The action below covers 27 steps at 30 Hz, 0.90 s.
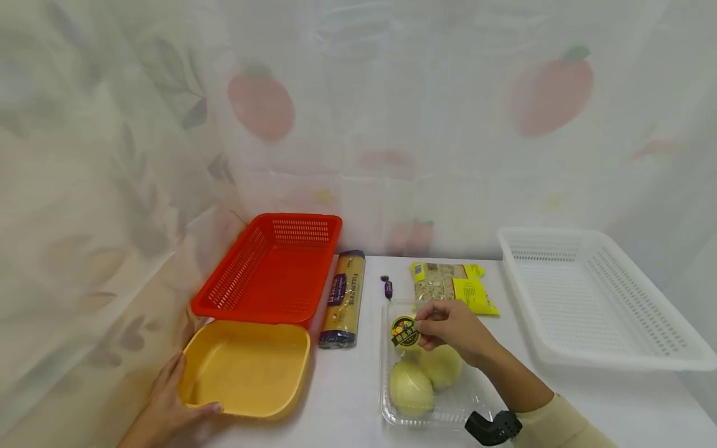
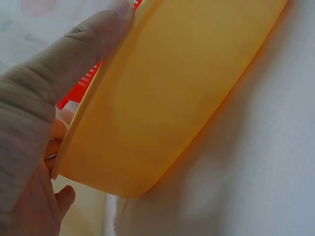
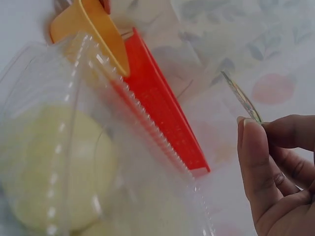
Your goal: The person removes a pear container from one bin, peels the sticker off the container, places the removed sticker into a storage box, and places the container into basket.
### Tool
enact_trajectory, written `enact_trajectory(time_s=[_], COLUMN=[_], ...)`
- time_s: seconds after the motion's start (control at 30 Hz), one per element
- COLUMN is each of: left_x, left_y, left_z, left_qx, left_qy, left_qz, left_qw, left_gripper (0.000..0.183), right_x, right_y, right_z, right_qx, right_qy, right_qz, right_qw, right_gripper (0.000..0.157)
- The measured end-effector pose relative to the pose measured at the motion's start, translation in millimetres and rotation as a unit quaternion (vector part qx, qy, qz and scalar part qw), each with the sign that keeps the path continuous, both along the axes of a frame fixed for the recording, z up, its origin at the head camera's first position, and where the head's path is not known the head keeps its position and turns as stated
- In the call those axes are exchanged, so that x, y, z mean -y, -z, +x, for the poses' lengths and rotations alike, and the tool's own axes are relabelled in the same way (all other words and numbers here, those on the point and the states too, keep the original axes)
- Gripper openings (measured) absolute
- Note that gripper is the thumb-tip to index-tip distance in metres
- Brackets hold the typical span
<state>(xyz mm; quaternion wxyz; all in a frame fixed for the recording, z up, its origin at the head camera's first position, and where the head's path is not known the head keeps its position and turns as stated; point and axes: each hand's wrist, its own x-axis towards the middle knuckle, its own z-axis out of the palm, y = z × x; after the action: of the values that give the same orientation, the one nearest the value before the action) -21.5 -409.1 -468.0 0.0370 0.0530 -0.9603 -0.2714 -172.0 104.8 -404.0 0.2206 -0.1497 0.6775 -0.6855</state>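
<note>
In the head view my left hand (image 1: 165, 401) holds the near left corner of a yellow plastic basin (image 1: 246, 367). Its thumb lies along the front rim, with the other fingers against the left side. My right hand (image 1: 450, 330) pinches a round black, green and yellow sticker (image 1: 406, 331) between thumb and fingertips. The right wrist view shows this sticker (image 3: 242, 98) nearly edge-on, apart from the container. Below that hand lies a clear plastic clamshell container (image 1: 426, 418) with two pale yellow-green round fruits (image 1: 411, 389) inside. Their exact kind is unclear.
A red slotted basket (image 1: 274, 280) stands behind the basin. To its right lies a pack of spaghetti (image 1: 344, 298), then a small purple-wrapped candy (image 1: 388, 288) and a yellow clear-windowed bag (image 1: 454, 289). At the right stands a white slotted basket (image 1: 594, 298). Printed curtains surround the white table.
</note>
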Motion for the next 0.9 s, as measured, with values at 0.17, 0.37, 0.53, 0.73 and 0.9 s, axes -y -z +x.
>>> enact_trajectory(time_s=[0.17, 0.37, 0.53, 0.73, 0.9], left_x=[1, 1, 1, 0, 0], left_y=[4.1, 4.1, -0.3, -3.6, -3.8], left_z=[0.7, -0.7, -3.8, -5.6, -7.5], left_qx=[-0.025, -0.008, 0.056, 0.099, 0.095], left_qy=[0.010, 0.006, -0.015, -0.028, -0.021], left_qz=[0.003, -0.007, -0.010, -0.014, -0.017], left_qw=[0.9996, 0.9999, 0.9983, 0.9946, 0.9951], left_gripper=[0.118, 0.118, 0.124, 0.126, 0.125], right_x=[11, 25, 41, 57, 72], right_y=[-11.9, -23.1, -30.4, -38.1, -43.7], right_z=[2.4, 7.1, 10.4, 15.7, 18.2], right_qx=[0.009, 0.009, 0.011, 0.017, 0.027], right_qy=[-0.004, -0.003, -0.009, -0.006, -0.001], right_qz=[-0.019, -0.026, -0.033, -0.035, -0.045], right_qw=[1.000, 1.000, 0.999, 0.999, 0.999], right_gripper=[0.022, 0.020, 0.017, 0.017, 0.016])
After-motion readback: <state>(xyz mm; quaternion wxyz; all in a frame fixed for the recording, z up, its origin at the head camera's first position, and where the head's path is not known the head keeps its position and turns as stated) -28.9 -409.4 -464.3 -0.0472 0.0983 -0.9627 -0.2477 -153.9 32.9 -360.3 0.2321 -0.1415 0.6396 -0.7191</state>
